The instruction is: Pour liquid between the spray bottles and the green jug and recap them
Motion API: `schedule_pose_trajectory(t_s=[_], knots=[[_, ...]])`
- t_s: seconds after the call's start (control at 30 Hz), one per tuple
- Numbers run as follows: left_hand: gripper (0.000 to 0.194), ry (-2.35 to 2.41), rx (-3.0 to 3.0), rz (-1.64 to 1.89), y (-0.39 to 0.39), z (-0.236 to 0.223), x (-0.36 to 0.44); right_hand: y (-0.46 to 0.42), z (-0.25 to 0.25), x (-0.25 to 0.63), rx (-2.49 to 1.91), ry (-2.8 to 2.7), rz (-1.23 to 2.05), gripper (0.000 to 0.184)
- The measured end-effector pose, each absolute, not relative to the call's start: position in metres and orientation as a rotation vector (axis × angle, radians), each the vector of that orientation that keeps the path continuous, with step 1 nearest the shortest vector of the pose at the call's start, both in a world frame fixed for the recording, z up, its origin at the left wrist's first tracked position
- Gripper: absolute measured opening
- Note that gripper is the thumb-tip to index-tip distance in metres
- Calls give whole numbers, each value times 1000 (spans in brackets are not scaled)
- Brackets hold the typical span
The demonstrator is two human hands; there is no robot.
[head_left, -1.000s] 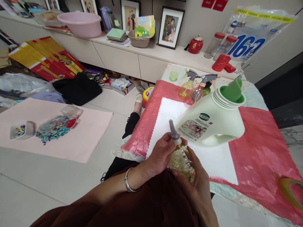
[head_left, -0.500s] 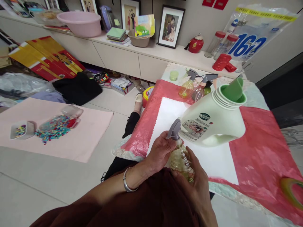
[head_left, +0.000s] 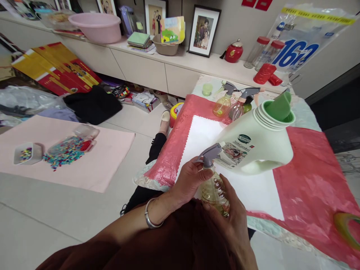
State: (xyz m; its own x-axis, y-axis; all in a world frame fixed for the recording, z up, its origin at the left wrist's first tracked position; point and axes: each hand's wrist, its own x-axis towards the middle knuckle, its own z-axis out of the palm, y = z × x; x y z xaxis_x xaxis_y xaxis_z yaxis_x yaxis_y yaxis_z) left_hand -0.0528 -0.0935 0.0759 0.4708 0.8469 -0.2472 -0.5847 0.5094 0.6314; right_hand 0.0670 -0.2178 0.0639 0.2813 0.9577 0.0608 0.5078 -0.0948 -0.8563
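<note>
Spray bottle is see-through, with pale yellow liquid in it and a gray spray top on its neck. How full it is, I cannot tell.

A big pale green jug stands on the white sheet, with a green cap sitting in its mouth. Farther away are a small spray bottle with yellow liquid, more spray bottles crowded to its right, and a little green cup. Off to the left, a white tub has colored beads in it, and more beads lie loose on the pink mat.

Red plastic is under the white sheet. A roll of tape lies at the near right. The jug blocks some of the table, just past the gray spray top.

The left hand pinches the neck of the held bottle. The right hand curls around its body. So the bottle is between both hands, over the person's lap, at the near side of the table.
</note>
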Motion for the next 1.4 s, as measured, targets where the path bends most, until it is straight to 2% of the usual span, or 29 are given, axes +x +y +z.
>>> schedule_pose_trajectory(t_s=[0.37, 0.77, 1.0, 1.23, 1.4], knots=[[44, 513, 486, 846, -88, 84, -59, -213, 83, 61, -1631, -1141, 925, 74], [47, 560, 449, 794, -89, 84, -58, -216, 72, 65, -1540, -1120, 1018, 80], [36, 456, 562, 819, -89, 89, -63, -216, 77, 65, -1401, -972, 1185, 81], [50, 443, 472, 749, -93, 85, -59, -213, 77, 66, -1343, -1025, 1184, 78], [40, 377, 447, 699, -90, 86, -58, -212, 79, 66, -1300, -1051, 1216, 75]])
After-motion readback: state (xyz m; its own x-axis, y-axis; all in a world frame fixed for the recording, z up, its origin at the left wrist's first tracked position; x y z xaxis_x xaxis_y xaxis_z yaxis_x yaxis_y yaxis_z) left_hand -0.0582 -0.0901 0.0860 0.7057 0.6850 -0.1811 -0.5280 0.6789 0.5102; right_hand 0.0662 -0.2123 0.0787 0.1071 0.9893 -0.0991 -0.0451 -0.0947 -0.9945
